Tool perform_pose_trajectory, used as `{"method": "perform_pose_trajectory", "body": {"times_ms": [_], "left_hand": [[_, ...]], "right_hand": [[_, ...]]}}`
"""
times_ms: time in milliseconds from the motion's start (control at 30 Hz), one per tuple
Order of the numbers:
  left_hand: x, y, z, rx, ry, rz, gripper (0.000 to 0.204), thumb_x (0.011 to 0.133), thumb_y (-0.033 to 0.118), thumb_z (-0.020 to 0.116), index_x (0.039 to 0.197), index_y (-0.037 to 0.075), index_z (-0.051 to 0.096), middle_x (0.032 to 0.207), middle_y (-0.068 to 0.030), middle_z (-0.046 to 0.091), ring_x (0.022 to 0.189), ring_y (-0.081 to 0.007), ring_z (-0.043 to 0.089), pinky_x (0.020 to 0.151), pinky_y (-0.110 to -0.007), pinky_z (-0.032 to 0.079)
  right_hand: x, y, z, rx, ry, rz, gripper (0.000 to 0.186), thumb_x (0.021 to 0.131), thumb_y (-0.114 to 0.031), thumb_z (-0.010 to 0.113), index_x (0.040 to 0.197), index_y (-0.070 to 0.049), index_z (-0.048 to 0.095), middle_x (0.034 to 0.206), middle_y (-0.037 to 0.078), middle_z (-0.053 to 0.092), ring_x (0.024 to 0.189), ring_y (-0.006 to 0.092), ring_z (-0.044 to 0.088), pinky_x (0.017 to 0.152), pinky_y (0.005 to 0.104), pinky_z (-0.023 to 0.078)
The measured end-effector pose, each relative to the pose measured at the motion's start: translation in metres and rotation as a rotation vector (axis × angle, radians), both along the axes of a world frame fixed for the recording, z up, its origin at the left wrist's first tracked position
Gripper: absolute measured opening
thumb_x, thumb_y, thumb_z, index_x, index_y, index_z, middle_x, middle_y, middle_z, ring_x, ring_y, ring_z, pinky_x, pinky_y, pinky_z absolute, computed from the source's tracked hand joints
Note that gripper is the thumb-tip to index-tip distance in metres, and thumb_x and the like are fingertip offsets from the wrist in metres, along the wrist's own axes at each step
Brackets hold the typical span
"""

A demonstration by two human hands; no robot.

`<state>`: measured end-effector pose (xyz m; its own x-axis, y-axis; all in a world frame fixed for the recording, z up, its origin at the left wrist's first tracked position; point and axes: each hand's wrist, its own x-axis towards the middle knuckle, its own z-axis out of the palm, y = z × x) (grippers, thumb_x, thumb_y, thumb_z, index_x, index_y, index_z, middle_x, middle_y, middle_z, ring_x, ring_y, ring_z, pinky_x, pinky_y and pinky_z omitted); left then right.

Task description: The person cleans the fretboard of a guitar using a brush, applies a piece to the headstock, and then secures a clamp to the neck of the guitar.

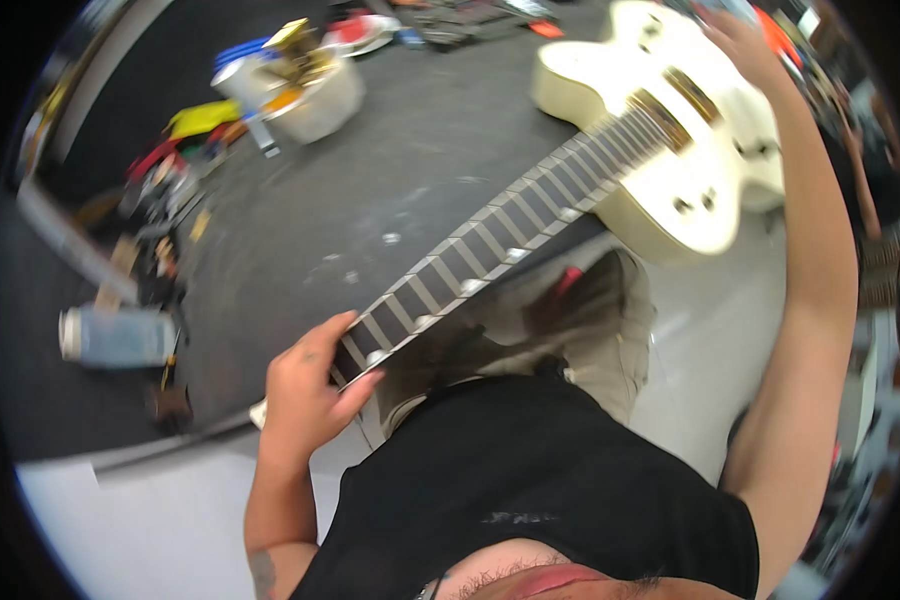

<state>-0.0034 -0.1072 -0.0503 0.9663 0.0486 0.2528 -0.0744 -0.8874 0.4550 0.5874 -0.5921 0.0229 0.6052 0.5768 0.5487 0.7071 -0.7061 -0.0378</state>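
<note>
A cream electric guitar [690, 200] lies diagonally, its body over the dark worktable [270, 220] at upper right and its fretted neck [495, 235] running down toward me, with white inlays along the edge. My left hand [310, 385] is closed around the neck at its lower-left end. My right arm stretches up along the guitar's right side. My right hand [735, 40] is at the top of the body, beside a pale blue item; its fingers are blurred, and I cannot tell what they grip.
A white tub of parts [320, 100] stands at the back. Assorted tools and a yellow item [200, 120] line the left side, with a translucent container [115, 335] near the table's left front. More items crowd the far edge. Blurred clutter fills the far right.
</note>
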Motion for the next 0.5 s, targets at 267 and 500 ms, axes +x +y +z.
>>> {"method": "perform_pose_trajectory", "body": {"times_ms": [267,500], "left_hand": [[0.002,-0.004,-0.001,-0.163,0.149,0.01,0.073,0.08,0.015,0.085,0.146,-0.003,0.061,0.118,-0.0215,0.076,0.104,-0.0329,0.076,0.094,-0.038,0.057],[-0.001,0.002,-0.012,-0.151,0.213,0.007,0.073,0.09,0.028,0.08,0.149,-0.006,0.055,0.118,-0.0207,0.075,0.103,-0.0279,0.074,0.096,-0.036,0.055]], "right_hand": [[0.081,-0.038,-0.07,-0.336,0.34,-0.286,0.064,0.115,-0.054,0.036,0.155,-0.009,0.057,0.162,0.022,0.051,0.152,0.0372,0.046,0.13,0.0439,0.03],[0.069,-0.03,-0.079,-0.224,0.352,-0.214,0.061,0.114,-0.054,0.041,0.15,-0.01,0.062,0.159,0.017,0.056,0.149,0.034,0.049,0.128,0.0418,0.033]]}}
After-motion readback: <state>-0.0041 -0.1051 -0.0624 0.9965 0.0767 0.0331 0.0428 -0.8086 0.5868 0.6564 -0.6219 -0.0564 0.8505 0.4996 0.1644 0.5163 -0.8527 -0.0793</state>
